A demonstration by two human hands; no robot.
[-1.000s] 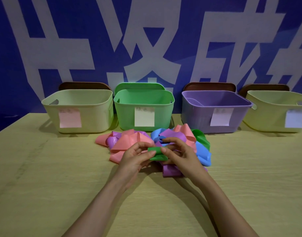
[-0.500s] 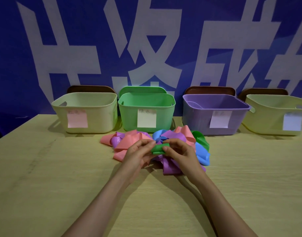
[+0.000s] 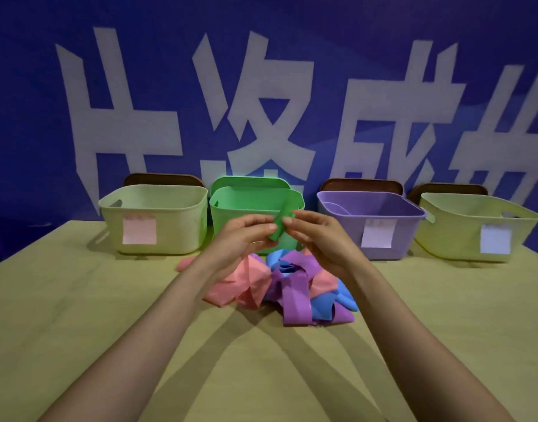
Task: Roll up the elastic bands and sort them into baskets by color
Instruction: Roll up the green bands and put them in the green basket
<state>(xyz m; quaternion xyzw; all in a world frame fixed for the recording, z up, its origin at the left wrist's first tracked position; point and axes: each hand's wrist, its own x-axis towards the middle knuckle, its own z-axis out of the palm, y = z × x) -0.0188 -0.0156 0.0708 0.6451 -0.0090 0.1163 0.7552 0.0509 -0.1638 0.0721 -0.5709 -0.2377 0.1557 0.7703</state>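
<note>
**Head view.** A small green band (image 3: 276,230), apparently rolled, is shown pinched between the fingertips of the left hand (image 3: 243,239) and the right hand (image 3: 319,239). It is held above the pile of loose bands (image 3: 292,287) and in front of the near wall of the green basket (image 3: 255,197). Both hands are closed on the band, and nothing else is held. Because the band is seen against a basket of the same colour, its outline is hard to make out, and whether it is fully rolled cannot be told.

Risks, as judged from this pose:
- **Unrolling:** the roll is secured by fingertips only, so the elastic may spring open if either pinch is eased before the band is over the basket.
- **Falling short:** the band is judged not yet past the near rim, so a release here would probably drop it back onto the pile.
- **Wrong basket:** a cream basket (image 3: 153,219) stands just to the left of the green one and a purple basket (image 3: 371,205) just to the right, so a sideways drift could misplace the band. The paper labels are too blurred to be read.

Pose: both forearms are extended from the near edge of the table (image 3: 78,300) and converge toward the far middle. The hands are lifted clear of the table, with fingers bent and their tips meeting at the band.
</note>
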